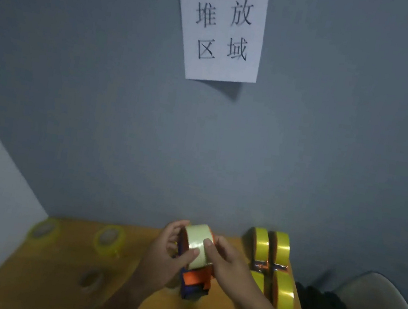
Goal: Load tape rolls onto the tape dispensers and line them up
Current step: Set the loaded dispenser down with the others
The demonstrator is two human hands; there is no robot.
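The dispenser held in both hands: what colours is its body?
Orange and dark blue dispenser, seen in the head view.

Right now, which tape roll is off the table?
The pale tape roll pinched between the left hand and right hand, seated on the orange dispenser. The other yellow rolls rest on the wooden table.

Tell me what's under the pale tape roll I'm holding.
An orange and blue dispenser sits beneath the pale tape roll, gripped by left hand and right hand. Its hub is hidden.
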